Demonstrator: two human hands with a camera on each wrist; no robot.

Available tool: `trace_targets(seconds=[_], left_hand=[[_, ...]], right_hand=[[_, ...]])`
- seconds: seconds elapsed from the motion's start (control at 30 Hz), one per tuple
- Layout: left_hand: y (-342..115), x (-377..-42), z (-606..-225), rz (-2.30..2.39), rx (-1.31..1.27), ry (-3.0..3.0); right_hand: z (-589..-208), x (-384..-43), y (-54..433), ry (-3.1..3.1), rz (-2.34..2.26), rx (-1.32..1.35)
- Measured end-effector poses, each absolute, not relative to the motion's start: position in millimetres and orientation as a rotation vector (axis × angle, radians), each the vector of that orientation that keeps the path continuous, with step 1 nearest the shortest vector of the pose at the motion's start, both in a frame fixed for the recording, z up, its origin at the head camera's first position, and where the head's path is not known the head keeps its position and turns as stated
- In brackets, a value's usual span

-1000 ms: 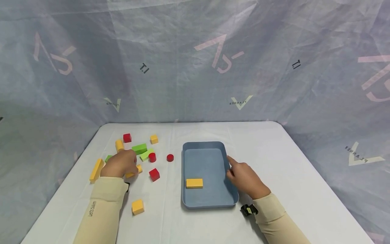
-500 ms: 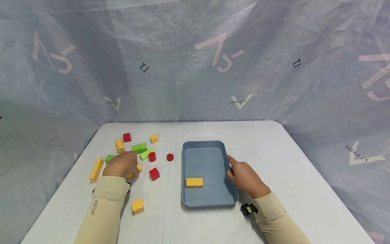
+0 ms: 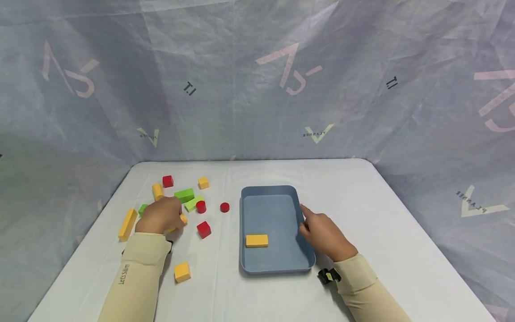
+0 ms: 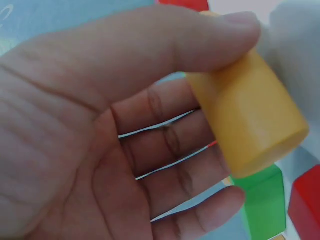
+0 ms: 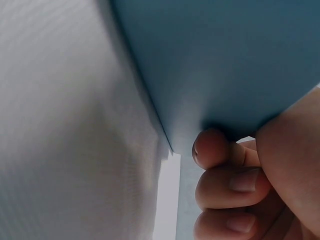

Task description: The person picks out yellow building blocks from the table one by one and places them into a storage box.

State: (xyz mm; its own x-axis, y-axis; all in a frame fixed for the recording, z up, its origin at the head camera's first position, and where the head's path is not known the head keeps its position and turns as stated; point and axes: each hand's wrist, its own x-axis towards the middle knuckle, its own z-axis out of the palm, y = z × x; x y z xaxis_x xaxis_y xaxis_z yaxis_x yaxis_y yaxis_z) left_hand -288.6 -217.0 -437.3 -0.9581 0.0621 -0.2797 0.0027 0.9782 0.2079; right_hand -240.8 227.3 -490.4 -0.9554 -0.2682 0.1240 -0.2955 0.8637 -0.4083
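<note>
My left hand [image 3: 161, 214] is low over the left part of the table. In the left wrist view, its thumb and fingers [image 4: 165, 120] pinch a yellow cylinder block [image 4: 250, 115]. From the head view, that cylinder [image 3: 183, 219] shows only partly beside the fingers. At the right side of a blue-grey tray [image 3: 277, 272], my right hand [image 3: 323, 235] grips the rim. The right wrist view has its curled fingers [image 5: 235, 187] against the outside of the tray wall [image 5: 215, 60]. A yellow rectangular block [image 3: 256, 241] lies inside the tray, near its front left.
Around the left hand lie a red cube [image 3: 204, 229], a green block [image 3: 184, 195], a red cylinder [image 3: 201, 206] and a long yellow block [image 3: 127, 224]. A yellow cube [image 3: 182, 272] sits nearer the front. A red disc [image 3: 225, 207] lies left of the tray. Grey sheeting [image 3: 241, 89] hangs behind.
My left hand shifts only slightly among the blocks. The right hand and the tray stay in place.
</note>
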Motion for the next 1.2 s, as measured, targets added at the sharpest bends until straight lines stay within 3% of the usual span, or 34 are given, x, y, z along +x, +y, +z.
trace_targets(seconds=[1.2], left_hand=[[-191.4,-282.5,-422.8,0.209,0.292,3.079]], right_hand=[[-491.6,-241.2,227.2,-2.970,0.638,0.449]])
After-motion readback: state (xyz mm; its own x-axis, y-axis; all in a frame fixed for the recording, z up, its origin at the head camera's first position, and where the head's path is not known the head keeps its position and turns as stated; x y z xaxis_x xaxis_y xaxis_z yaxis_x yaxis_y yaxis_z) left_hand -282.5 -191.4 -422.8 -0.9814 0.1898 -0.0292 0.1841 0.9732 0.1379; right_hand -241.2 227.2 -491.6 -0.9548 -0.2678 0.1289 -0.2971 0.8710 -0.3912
